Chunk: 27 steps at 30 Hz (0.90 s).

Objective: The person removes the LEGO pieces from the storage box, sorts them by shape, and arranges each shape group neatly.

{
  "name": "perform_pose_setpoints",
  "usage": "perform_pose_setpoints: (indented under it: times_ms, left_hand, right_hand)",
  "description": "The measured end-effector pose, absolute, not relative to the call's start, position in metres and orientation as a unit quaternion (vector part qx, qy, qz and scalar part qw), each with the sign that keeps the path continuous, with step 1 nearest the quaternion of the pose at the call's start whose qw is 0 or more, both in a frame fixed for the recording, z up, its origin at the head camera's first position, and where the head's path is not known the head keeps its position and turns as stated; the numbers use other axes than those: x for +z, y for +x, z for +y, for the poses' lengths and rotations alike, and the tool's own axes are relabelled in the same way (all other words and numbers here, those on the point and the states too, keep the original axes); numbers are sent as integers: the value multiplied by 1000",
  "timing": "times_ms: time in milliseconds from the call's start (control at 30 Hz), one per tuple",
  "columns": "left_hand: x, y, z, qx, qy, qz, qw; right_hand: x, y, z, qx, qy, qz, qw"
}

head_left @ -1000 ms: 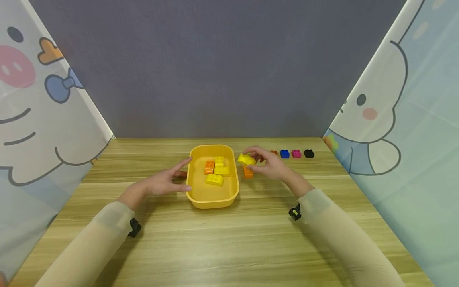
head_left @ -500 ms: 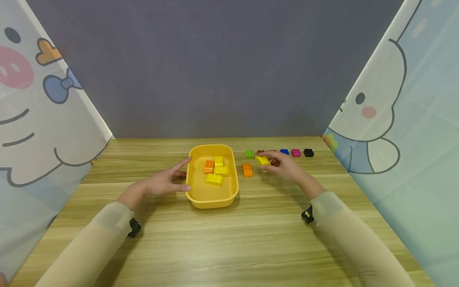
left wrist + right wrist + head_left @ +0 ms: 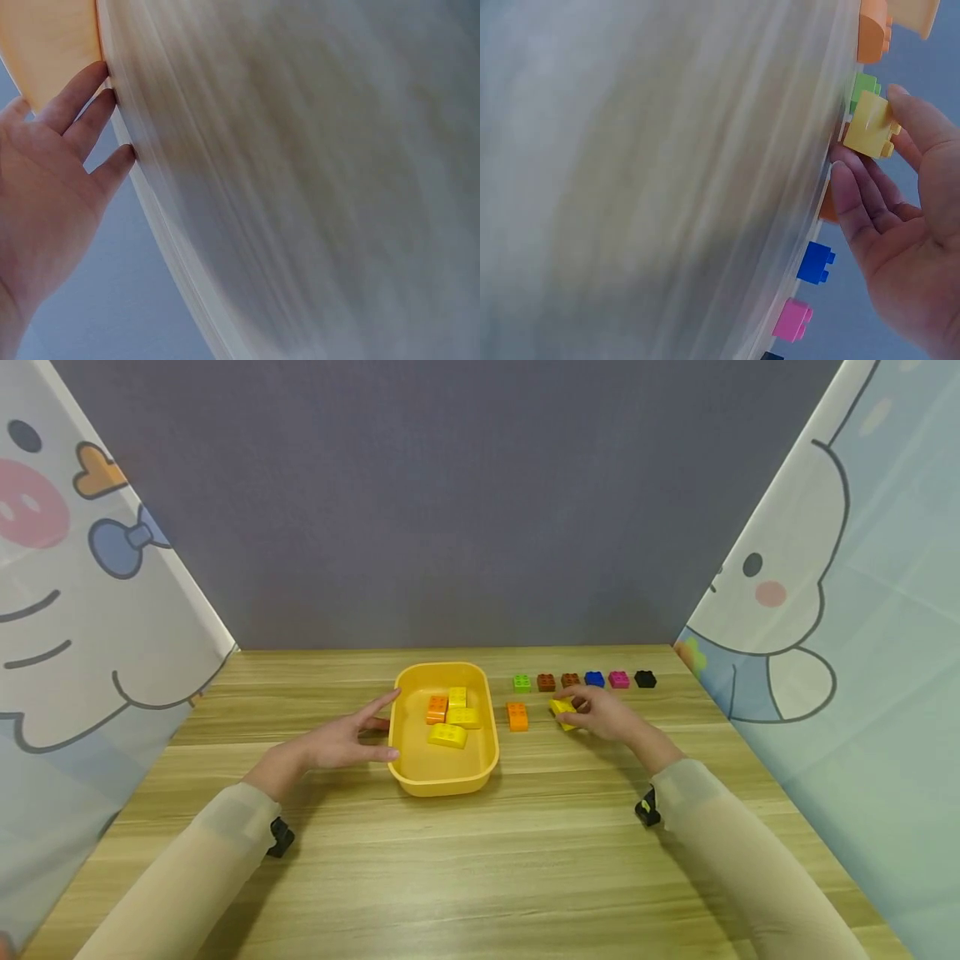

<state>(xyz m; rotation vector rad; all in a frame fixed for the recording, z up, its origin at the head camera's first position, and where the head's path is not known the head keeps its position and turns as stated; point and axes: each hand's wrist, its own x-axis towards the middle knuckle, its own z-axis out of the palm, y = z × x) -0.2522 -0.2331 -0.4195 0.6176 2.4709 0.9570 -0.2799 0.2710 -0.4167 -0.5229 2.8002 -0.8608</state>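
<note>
My right hand [image 3: 606,713] pinches a yellow toy building brick [image 3: 562,713] between thumb and fingers, low over the table. In the right wrist view this yellow brick [image 3: 870,126] has a curved side and studs. An orange brick [image 3: 517,717] lies on the table to its left. My left hand [image 3: 341,739] rests with spread, fairly straight fingers against the left side of a yellow plastic bin [image 3: 444,787]. Inside the bin lie an orange brick [image 3: 437,710] and three yellow bricks [image 3: 447,736]. The left wrist view shows the left hand's fingertips [image 3: 96,73] at the bin wall.
Behind the right hand runs a row of small bricks: green [image 3: 522,683], two brown ones [image 3: 546,682], blue [image 3: 595,679], pink [image 3: 618,680] and black [image 3: 646,679]. A grey panel [image 3: 450,510] closes off the wooden table's [image 3: 435,877] back, with printed cloths at both sides.
My right hand has carried the yellow brick rightward and down, away from the bin, past the orange brick. The green and brown bricks have come into view. My left hand stays at the bin.
</note>
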Motion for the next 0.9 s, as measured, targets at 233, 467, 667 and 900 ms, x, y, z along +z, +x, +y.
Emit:
perform_pose_setpoints:
  times_ms: [233,467,667,900]
  left_hand:
    - [-418,-251,-234,347,222,887,208]
    - [-417,-250,-233,348,224,887,207]
    - [-417,-250,-232,350,224,885,210]
    - [-418,-250,-231,351,225,885,207]
  right_hand:
    - [-420,-283,264,-253,-195,943,91]
    - [-423,-283,264,-261,-192,941,100]
    - [-424,-285,276,-289,-200,928,123]
    - [-425,-289,288,-307,-223,914,145]
